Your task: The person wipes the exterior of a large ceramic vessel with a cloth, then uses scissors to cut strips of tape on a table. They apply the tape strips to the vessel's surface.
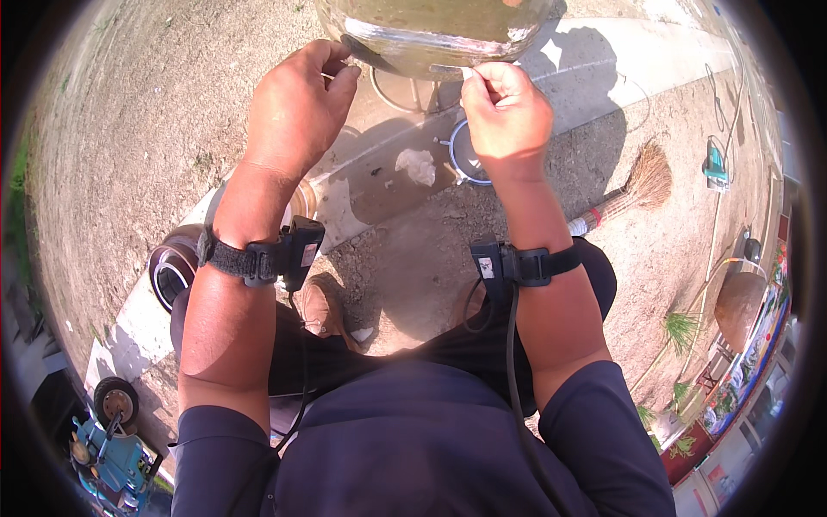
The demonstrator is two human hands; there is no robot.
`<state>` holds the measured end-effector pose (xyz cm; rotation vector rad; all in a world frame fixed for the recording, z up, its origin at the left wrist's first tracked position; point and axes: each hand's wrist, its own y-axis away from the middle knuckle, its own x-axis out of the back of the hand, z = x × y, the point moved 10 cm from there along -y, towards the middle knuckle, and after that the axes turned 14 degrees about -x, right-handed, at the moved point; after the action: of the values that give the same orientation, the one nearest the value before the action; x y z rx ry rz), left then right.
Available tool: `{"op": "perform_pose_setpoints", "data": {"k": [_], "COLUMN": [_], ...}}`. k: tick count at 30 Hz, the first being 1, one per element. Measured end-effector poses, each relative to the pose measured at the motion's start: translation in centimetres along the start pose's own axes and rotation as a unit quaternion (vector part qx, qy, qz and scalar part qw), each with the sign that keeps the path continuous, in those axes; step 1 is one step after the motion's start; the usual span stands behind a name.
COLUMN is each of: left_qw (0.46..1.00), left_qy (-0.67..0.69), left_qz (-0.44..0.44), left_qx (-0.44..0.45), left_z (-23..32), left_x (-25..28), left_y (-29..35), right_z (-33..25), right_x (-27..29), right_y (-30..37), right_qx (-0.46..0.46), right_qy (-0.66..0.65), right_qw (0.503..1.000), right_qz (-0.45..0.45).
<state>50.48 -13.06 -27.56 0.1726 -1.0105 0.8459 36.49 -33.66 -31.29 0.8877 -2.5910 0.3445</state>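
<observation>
A large rounded olive-brown vessel (431,39) with a glossy white streak of reflected light stands at the top of the view. My left hand (297,108) reaches its left side, thumb and bent fingers closed at the end of a dark thin strip (366,57) that lies against the vessel's lower curve. At the right side my right hand (508,108) pinches a thin flat piece (446,69) between thumb and forefinger, close to the vessel's lower edge. Whether both hands hold one continuous strip, I cannot tell.
Under the vessel shows a metal stand (396,102). A blue-rimmed round sieve-like thing (465,155) and a crumpled pale scrap (417,165) lie below. To the right are a straw broom (637,185) and a teal power tool (715,164); brown glazed jar (172,267) at left.
</observation>
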Motion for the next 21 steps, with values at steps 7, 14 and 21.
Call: {"op": "perform_pose_setpoints", "data": {"k": [7, 14, 21], "left_qw": [1.000, 0.999, 1.000], "left_qy": [-0.010, -0.003, -0.015], "left_qz": [-0.027, -0.030, -0.020], "left_qx": [0.012, 0.016, 0.008], "left_z": [0.65, 0.74, 1.01], "left_x": [-0.22, -0.41, -0.48], "left_y": [-0.08, -0.25, -0.55], "right_z": [-0.52, -0.19, -0.35], "right_x": [-0.20, -0.50, -0.83], "right_y": [0.00, -0.12, 0.06], "right_qx": [0.010, 0.006, -0.009], "right_qy": [0.034, 0.059, 0.070], "right_qw": [0.999, 0.998, 0.997], "right_qz": [-0.007, -0.017, -0.040]}}
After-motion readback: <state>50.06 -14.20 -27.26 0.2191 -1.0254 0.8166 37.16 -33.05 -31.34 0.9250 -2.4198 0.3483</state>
